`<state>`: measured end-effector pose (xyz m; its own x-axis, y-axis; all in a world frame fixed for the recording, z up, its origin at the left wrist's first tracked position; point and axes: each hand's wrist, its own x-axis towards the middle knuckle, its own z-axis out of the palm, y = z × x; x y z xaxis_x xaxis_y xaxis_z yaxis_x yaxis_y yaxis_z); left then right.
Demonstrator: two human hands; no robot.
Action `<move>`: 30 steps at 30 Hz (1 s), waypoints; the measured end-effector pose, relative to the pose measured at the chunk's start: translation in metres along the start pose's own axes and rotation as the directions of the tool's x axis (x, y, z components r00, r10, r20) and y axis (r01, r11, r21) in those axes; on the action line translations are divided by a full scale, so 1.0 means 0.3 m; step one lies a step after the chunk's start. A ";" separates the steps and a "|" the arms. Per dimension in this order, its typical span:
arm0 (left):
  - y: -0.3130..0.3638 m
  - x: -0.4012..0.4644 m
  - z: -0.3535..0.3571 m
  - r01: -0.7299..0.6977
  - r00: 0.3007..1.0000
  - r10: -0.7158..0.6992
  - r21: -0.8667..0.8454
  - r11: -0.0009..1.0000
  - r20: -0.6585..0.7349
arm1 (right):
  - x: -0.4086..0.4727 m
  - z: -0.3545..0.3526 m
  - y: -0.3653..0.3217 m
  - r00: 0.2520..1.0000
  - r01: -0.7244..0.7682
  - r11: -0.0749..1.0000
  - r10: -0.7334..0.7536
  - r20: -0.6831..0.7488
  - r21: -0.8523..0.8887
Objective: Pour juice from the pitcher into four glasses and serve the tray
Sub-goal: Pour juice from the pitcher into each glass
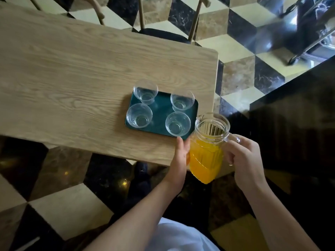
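Your right hand (243, 156) has its fingers curled round the handle of the pitcher (208, 145); your left hand (181, 156) lies with straight fingers against its side. The pitcher, part full of juice, sits at the worktop (72, 73) corner, just beside the tray (161, 113) and its four empty glasses (139, 115). Tip too fast and juice may overshoot the near glass; swing wide and the pitcher could knock it.
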<state>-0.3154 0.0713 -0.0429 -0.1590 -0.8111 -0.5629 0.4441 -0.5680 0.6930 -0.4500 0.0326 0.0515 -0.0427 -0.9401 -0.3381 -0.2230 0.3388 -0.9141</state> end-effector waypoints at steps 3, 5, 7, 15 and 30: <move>-0.013 0.028 -0.056 0.060 0.997 -0.055 -0.096 0.994 0.053 | 0.016 0.020 0.023 0.999 -0.038 0.999 0.038 0.013 -0.039; -0.018 0.044 -0.098 0.127 0.989 -0.109 -0.184 0.975 0.105 | 0.030 0.027 0.029 0.998 -0.061 0.994 0.064 0.028 -0.090; -0.027 0.058 -0.128 0.186 0.976 -0.152 -0.238 0.953 0.156 | 0.045 0.037 0.032 0.995 -0.081 0.988 0.087 0.043 -0.132; -0.086 0.083 -0.166 0.282 0.953 -0.226 -0.323 0.903 0.202 | 0.078 0.076 0.047 0.979 -0.115 0.966 0.150 0.139 -0.231; -0.175 0.066 -0.162 0.394 0.919 -0.346 -0.378 0.838 0.190 | 0.101 0.096 0.081 0.977 -0.115 0.887 0.181 0.108 -0.448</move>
<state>-0.2991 0.0919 -0.1122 -0.4676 -0.5754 -0.6710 0.6428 -0.7424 0.1887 -0.4286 0.0134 0.0125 0.0233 -0.8536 -0.5204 -0.6290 0.3921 -0.6713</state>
